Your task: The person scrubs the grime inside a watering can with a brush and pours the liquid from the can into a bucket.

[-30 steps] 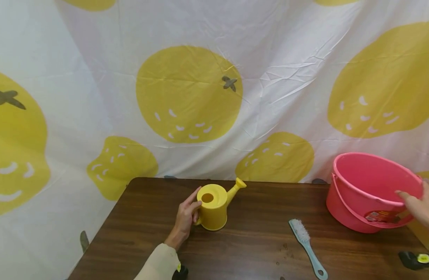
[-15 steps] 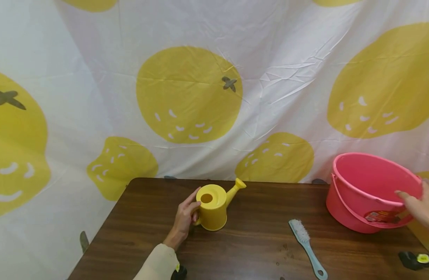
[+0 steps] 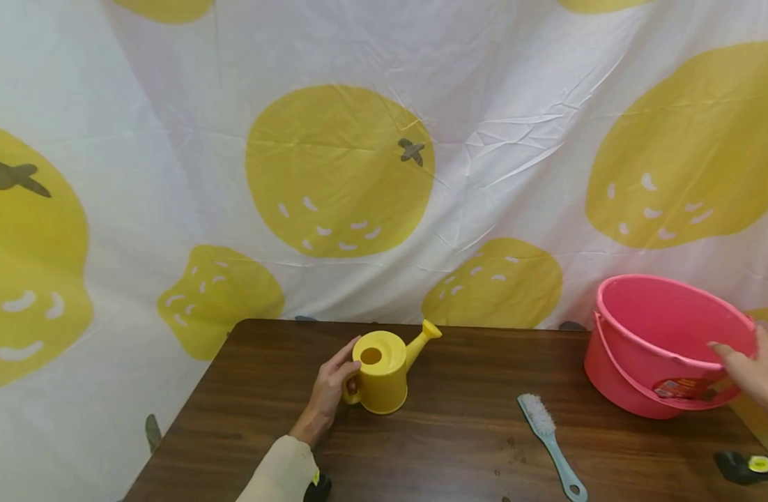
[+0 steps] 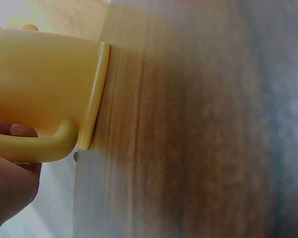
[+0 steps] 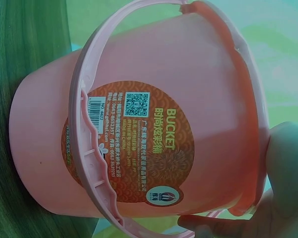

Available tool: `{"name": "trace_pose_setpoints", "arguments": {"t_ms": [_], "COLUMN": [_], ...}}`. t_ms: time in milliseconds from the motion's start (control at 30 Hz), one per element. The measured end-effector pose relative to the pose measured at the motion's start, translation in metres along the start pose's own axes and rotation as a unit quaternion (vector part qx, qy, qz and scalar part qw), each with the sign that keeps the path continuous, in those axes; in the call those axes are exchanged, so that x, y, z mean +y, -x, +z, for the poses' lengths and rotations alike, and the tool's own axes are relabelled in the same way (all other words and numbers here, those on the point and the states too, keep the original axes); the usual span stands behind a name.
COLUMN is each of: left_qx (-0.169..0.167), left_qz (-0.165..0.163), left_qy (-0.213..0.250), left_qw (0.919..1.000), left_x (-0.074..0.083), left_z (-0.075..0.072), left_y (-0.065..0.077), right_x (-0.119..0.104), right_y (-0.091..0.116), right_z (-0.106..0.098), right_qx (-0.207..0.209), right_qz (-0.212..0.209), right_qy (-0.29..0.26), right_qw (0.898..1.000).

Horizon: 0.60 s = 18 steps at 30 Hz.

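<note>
In the head view a yellow watering can (image 3: 384, 387) stands upright on the brown table, its spout pointing right and away. My left hand (image 3: 326, 394) holds it at its handle side, thumb and forefinger against the top edge. The left wrist view shows fingers (image 4: 23, 131) of that hand behind the curved handle (image 4: 44, 150). On the right stands a pink bucket (image 3: 622, 376), its bail hanging down in front. My right hand (image 3: 757, 373) grips the bucket's right rim, with the thumb over the edge. In the right wrist view the bucket's label (image 5: 139, 144) faces the camera.
A light blue scrub brush (image 3: 550, 443) with white bristles lies between the can and the bucket. Small water drops dot the table (image 3: 453, 432) left of it. Behind hangs a white cloth (image 3: 484, 174) printed with yellow fruit.
The left fingers have shifted slightly, and more of the can's handle shows below them. The right hand, the bucket and the brush have stayed in place.
</note>
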<state>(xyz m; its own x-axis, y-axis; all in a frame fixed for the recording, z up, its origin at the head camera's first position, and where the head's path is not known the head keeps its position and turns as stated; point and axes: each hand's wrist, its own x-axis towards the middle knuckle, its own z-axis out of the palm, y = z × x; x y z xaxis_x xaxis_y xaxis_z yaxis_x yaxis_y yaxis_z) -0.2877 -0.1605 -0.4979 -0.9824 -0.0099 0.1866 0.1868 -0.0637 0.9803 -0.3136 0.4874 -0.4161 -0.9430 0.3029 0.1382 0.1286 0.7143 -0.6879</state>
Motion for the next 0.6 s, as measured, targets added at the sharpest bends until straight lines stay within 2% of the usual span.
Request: {"name": "trace_pose_setpoints", "arguments": {"t_ms": [67, 133, 233, 267, 333, 400, 467, 533, 600], "left_qx": [-0.005, -0.009, -0.006, -0.003, 0.002, 0.005, 0.004, 0.006, 0.008], "left_qz": [0.002, 0.004, 0.005, 0.004, 0.005, 0.006, 0.009, 0.006, 0.003], "left_qy": [0.000, 0.000, -0.006, -0.009, -0.015, -0.020, -0.025, -0.024, -0.022], "left_qw": [1.0000, 0.9999, 0.9999, 0.9999, 0.9999, 0.9998, 0.9996, 0.9997, 0.9997], "left_x": [0.000, 0.000, 0.001, 0.001, 0.001, 0.002, 0.004, 0.006, 0.008], "left_z": [0.000, 0.000, 0.000, 0.000, 0.000, -0.001, -0.002, -0.004, -0.007], "left_y": [0.000, -0.001, -0.002, -0.002, -0.002, -0.002, -0.002, -0.002, -0.003], "right_x": [0.018, 0.018, 0.045, 0.045, 0.041, 0.016, -0.006, -0.008, 0.008], "right_y": [-0.012, -0.012, -0.030, -0.031, -0.028, -0.013, -0.001, -0.002, -0.014], "right_z": [0.002, 0.002, 0.007, 0.006, 0.007, 0.003, 0.000, -0.002, -0.001], "right_qx": [-0.001, -0.002, 0.003, -0.001, 0.024, 0.029, 0.034, 0.043, 0.052], "right_qz": [0.003, 0.004, -0.003, 0.005, 0.001, 0.003, 0.024, 0.036, 0.033], "right_qy": [0.003, 0.003, 0.010, 0.001, 0.011, 0.005, 0.010, 0.017, 0.016], "right_qw": [1.000, 1.000, 1.000, 1.000, 1.000, 1.000, 0.999, 0.998, 0.998]}}
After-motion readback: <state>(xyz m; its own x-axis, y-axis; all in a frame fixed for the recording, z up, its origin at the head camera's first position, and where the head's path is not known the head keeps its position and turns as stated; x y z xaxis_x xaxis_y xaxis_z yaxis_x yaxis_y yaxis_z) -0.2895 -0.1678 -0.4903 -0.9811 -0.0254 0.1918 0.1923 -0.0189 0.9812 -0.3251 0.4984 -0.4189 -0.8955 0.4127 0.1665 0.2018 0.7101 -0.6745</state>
